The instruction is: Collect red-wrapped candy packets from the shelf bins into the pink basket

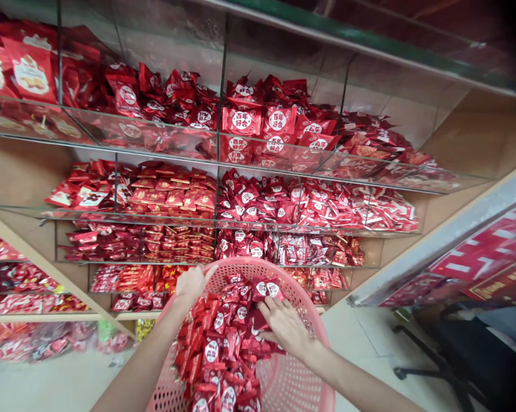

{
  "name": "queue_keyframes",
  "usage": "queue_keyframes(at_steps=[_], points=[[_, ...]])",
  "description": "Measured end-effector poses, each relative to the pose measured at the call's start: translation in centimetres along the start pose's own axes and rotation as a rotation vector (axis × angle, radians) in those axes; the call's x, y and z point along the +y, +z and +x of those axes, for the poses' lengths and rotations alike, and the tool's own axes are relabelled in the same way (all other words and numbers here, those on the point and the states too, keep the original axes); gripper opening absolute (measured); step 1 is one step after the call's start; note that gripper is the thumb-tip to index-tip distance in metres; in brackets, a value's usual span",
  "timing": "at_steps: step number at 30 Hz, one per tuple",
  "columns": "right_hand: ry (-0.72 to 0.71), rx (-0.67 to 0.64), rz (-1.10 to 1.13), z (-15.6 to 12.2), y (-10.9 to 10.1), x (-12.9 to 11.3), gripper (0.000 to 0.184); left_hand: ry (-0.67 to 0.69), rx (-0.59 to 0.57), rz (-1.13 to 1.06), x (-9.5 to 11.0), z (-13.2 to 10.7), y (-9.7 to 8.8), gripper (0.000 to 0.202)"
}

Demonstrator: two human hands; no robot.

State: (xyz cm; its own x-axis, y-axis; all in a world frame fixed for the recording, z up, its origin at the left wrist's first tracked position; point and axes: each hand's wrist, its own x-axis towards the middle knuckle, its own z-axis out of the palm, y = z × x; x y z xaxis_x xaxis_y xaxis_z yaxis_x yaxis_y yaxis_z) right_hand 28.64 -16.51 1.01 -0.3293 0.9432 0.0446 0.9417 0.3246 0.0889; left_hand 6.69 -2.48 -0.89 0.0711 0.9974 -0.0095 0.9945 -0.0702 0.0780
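A pink perforated plastic basket sits low in the middle of the head view, piled with several small red candy packets. My left hand grips the basket's far left rim, fingers curled over it. My right hand reaches into the pile with its fingers closed on red packets near the top of the heap.
Glass-fronted shelves in front hold tiers of red sweet packets. More red packets fill a wooden shelf at the left. A red display and a black stand's legs are at the right on the tiled floor.
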Motion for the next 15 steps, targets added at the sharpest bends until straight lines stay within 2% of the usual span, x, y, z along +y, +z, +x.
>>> queue_keyframes(at_steps=[10,15], points=[[0.005,0.033,-0.028,-0.3,-0.9,0.2,0.053,-0.002,0.029,-0.003,0.0,0.1,0.3,0.076],[0.019,0.006,-0.021,-0.3,-1.2,0.9,0.037,-0.003,0.019,-0.002,0.0,0.0,0.3,0.076]])
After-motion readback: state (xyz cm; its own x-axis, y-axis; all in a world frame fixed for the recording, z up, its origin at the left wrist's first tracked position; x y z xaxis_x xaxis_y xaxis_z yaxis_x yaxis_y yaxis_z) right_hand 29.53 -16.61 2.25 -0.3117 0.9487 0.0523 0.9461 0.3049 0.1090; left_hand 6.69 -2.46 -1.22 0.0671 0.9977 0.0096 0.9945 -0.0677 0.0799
